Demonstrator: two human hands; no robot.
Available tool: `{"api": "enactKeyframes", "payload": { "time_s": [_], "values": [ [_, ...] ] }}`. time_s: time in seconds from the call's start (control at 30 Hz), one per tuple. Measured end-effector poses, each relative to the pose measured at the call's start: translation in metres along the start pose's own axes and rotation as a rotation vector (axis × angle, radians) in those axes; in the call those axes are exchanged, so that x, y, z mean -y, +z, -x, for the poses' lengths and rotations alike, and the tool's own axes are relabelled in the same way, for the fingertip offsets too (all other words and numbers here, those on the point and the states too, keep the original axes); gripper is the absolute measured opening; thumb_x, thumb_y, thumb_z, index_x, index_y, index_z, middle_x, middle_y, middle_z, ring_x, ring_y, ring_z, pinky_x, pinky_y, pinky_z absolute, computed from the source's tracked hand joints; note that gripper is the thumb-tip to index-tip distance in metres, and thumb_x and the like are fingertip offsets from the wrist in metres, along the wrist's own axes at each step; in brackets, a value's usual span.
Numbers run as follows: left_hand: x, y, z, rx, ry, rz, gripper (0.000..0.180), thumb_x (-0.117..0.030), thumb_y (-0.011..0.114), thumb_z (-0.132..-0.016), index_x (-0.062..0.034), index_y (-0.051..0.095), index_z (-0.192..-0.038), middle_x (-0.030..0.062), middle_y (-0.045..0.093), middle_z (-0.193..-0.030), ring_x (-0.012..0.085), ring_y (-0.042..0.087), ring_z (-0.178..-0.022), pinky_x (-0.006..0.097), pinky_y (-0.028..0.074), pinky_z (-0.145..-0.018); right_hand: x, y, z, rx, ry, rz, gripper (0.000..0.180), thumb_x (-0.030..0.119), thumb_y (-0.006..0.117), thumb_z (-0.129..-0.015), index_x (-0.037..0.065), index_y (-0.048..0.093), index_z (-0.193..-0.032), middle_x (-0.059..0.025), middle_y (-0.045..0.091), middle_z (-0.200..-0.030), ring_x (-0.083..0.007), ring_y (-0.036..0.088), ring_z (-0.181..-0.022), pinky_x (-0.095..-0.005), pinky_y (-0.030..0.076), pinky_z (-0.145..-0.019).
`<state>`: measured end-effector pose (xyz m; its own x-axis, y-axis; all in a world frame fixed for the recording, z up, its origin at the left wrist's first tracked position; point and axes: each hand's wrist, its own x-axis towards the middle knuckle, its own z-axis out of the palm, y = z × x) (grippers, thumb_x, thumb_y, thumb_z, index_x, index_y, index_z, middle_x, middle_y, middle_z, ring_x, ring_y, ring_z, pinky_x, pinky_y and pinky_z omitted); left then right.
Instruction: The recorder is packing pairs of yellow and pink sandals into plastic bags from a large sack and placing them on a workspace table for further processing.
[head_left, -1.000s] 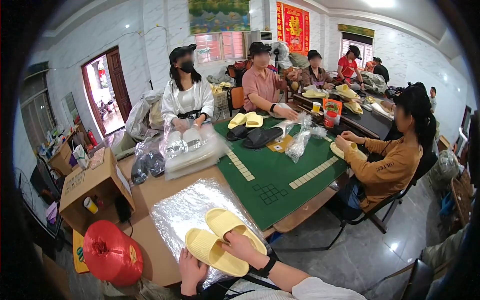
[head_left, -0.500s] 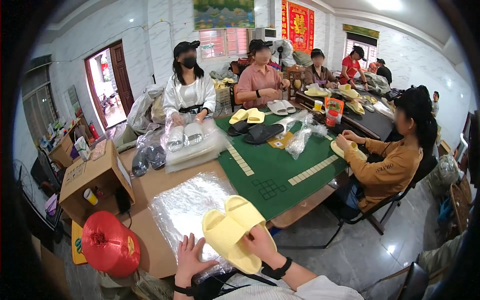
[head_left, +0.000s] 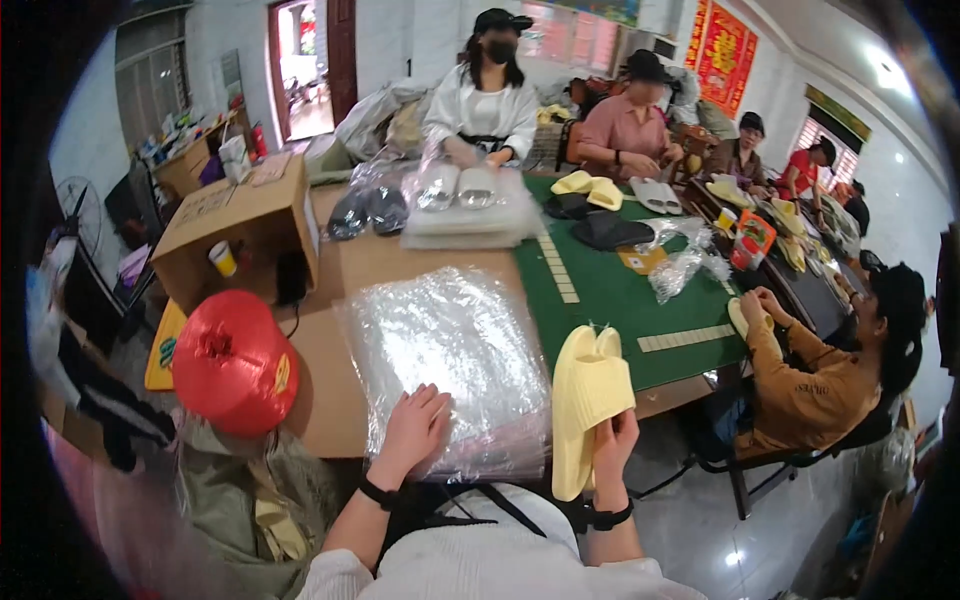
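**Yellow slippers in our right hand, clear bags under our left hand**

In the head view, some right fingertips are hidden where they grip the slippers, just right of the bags; our left fingers lie slightly spread on the plastic. Dark curved borders cut off the room's corners. The brown tabletop bears a green mat, above a glossy grey floor. The bags look crinkled and shiny, the slippers broad-strapped, the red roll bulky and rounded.
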<state>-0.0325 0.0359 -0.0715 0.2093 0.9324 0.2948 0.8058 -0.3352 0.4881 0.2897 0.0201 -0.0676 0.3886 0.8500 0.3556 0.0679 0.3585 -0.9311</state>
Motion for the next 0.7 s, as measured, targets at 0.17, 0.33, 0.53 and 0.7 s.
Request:
{"api": "enactKeyframes", "payload": {
  "time_s": [0.17, 0.33, 0.53, 0.7],
  "values": [
    [-0.003, 0.000, -0.002, -0.089, -0.139, 0.188, 0.029, -0.023, 0.052, -0.100, -0.0106, 0.067, -0.122, 0.0156, 0.066, -0.122, 0.0369, 0.058, -0.121, 0.050, 0.044, -0.100, 0.019, 0.005, 0.005, 0.185, -0.135, 0.041, 0.034, 0.005, 0.058, -0.097, -0.003, 0.055, -0.130, -0.0062, 0.067, -0.116, -0.0167, 0.064, -0.104, -0.0306, 0.049, -0.092],
    [-0.013, -0.017, -0.013, -0.034, -0.227, 0.304, 0.032, -0.024, 0.050, -0.102, -0.0130, 0.064, -0.128, 0.0162, 0.067, -0.120, 0.0399, 0.061, -0.115, 0.046, 0.047, -0.098, 0.056, 0.024, 0.031, 0.482, -0.193, 0.317, 0.037, 0.009, 0.071, -0.085, 0.001, 0.063, -0.120, -0.0120, 0.068, -0.104, -0.0204, 0.067, -0.084, -0.0329, 0.052, -0.072],
    [-0.009, -0.024, -0.010, 0.026, -0.113, 0.485, 0.037, -0.025, 0.046, -0.102, -0.0130, 0.060, -0.134, 0.0212, 0.061, -0.131, 0.0387, 0.055, -0.125, 0.047, 0.043, -0.105, 0.036, 0.016, 0.040, 0.830, -0.038, 0.654, 0.020, 0.015, 0.067, -0.084, -0.001, 0.059, -0.091, -0.0195, 0.060, -0.086, -0.0392, 0.062, -0.074, -0.0460, 0.050, -0.064],
    [-0.029, -0.019, -0.003, 0.094, 0.046, 0.115, 0.039, -0.026, 0.045, -0.102, -0.0180, 0.056, -0.139, 0.0172, 0.046, -0.150, 0.0412, 0.040, -0.140, 0.060, 0.026, -0.115, 0.031, 0.037, 0.039, 0.756, -0.192, 0.715, 0.021, 0.018, 0.067, -0.087, -0.001, 0.058, -0.089, -0.0208, 0.060, -0.084, -0.0411, 0.062, -0.074, -0.0490, 0.049, -0.064]
  ]
}}
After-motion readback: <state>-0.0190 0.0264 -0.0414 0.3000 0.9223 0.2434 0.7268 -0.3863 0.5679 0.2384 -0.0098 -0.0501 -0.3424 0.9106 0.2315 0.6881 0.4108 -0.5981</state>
